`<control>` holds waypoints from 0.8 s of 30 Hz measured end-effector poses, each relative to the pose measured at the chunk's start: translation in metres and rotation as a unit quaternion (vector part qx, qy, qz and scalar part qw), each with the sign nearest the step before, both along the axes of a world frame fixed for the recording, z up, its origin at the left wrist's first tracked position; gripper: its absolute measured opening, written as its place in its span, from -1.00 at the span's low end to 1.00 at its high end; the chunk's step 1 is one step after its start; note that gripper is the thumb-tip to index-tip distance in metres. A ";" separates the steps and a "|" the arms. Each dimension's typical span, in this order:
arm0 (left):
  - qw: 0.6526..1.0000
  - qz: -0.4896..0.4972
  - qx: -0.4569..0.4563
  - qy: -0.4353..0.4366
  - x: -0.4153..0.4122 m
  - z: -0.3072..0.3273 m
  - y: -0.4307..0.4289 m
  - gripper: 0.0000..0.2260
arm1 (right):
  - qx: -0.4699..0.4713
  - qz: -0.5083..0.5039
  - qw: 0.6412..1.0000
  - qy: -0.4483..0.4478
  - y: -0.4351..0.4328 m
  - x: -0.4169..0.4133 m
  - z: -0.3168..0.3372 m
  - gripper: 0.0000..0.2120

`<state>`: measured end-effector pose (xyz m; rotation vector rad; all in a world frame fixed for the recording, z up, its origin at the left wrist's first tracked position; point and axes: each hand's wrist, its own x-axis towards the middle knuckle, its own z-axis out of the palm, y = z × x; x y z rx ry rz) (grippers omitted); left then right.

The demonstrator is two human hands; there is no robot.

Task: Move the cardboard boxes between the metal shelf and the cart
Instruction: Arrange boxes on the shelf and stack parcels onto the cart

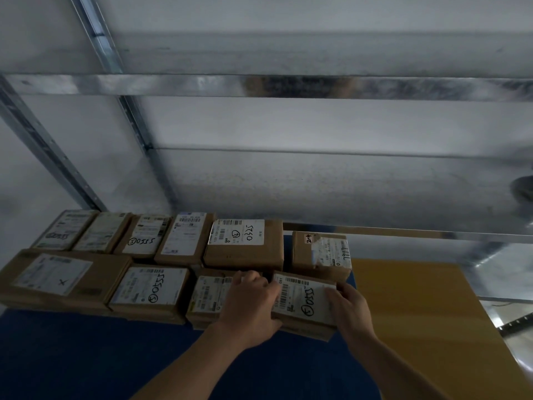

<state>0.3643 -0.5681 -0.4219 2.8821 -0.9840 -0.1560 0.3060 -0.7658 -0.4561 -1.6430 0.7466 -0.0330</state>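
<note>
Blue matting (86,356) covers the nearest stretch of surface, and two bare forearms reach across it from the bottom edge. Both hands meet on one small box (305,301) at the right end of the front row. That box lies flat, label up, its long axis running away from the person and a touch leftward; the handwriting on the label reads sideways. The left hand (251,307) cups the box's left edge, fingers curled over the top near the barcode and thumb low on the near corner. The right hand (350,308) clamps the right edge, fingers bent over the label, so the box is held between the two palms. Whether it is lifted off the mat or resting on it, I cannot tell.

Left of it, the front row has three more boxes: one (206,295) partly under the left hand, a middle box (150,290), and a large flat box (57,277) at the far left. To the right lies a yellow board (418,313).

Behind stands a back row (127,233) of labelled boxes packed side by side, long axes pointing away, then a wider box (245,243), and a squarish box (321,252) standing slightly apart from it.

Farther off, the shelf (259,85) shows grey metal beams and perforated uprights, blurred.
</note>
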 end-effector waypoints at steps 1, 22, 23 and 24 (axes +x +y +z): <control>1.000 0.000 -0.001 0.002 0.000 0.000 0.000 -0.66 | -0.001 0.000 1.000 0.001 0.000 0.000 0.001 -0.89; 1.000 -0.003 -0.002 0.005 0.001 0.002 0.002 -0.68 | -0.004 -0.005 1.000 -0.004 0.004 0.004 -0.001 -0.90; 1.000 -0.003 -0.002 0.006 0.002 0.002 0.002 -0.67 | -0.002 -0.005 1.000 -0.003 0.004 0.004 0.000 -0.90; 1.000 -0.004 -0.001 0.006 0.002 0.002 0.002 -0.67 | -0.002 -0.005 1.000 -0.001 0.004 0.004 -0.001 -0.90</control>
